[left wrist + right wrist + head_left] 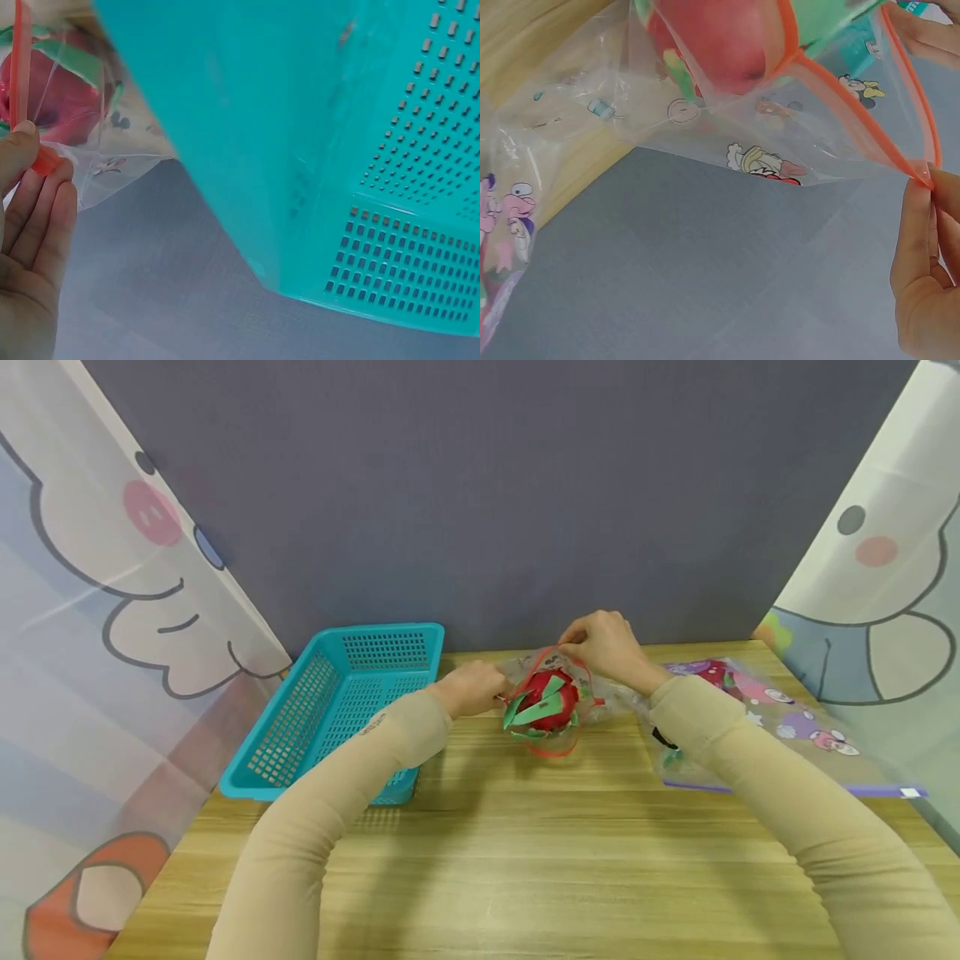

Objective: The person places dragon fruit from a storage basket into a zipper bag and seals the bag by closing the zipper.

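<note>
A dragon fruit (553,700), red with green scales, sits in the mouth of a clear zip bag (705,124) with cartoon prints. The bag's orange-red zip edge is spread into a loop around the fruit and faces the head camera. On the left side of the mouth, my left hand (474,687) pinches the zip edge between thumb and fingers; the left wrist view shows this grip close up. My right hand (606,647) pinches the edge at the far right of the loop, with thumb and fingertips meeting on the orange strip in the right wrist view.
A turquoise perforated basket (330,647) stands on the left, close to my left forearm. Near my right forearm lies another clear printed bag (795,727) with a purple zip edge and something red and green inside. A grey wall (487,510) borders the wooden table (525,860) behind.
</note>
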{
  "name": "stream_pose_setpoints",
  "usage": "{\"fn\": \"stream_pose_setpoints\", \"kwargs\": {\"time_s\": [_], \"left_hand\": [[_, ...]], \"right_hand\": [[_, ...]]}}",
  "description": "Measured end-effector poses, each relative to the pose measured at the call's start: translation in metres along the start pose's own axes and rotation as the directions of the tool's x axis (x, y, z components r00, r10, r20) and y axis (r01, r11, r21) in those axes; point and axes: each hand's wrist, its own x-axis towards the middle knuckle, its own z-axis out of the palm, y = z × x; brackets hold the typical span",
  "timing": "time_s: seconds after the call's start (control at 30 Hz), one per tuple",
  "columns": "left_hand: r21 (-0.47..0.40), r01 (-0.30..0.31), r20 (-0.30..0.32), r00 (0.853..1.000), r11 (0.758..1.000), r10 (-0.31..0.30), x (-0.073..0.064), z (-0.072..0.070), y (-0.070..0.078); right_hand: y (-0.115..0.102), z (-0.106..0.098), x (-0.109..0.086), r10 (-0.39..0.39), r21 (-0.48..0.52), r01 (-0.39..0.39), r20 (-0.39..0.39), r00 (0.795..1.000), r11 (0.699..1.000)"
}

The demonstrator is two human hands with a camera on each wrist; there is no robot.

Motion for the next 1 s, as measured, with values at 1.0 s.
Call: {"fn": "stream_pose_setpoints", "kwargs": {"time_s": [1.0], "left_hand": [[-0.212,0.123,-0.127,0.98,0.969,-0.153,-0.019,-0.02,-0.001]], "right_hand": [[0.063,0.005,-0.069,-0.109,0.032,0.11,-0.024,0.994,0.993]]}}
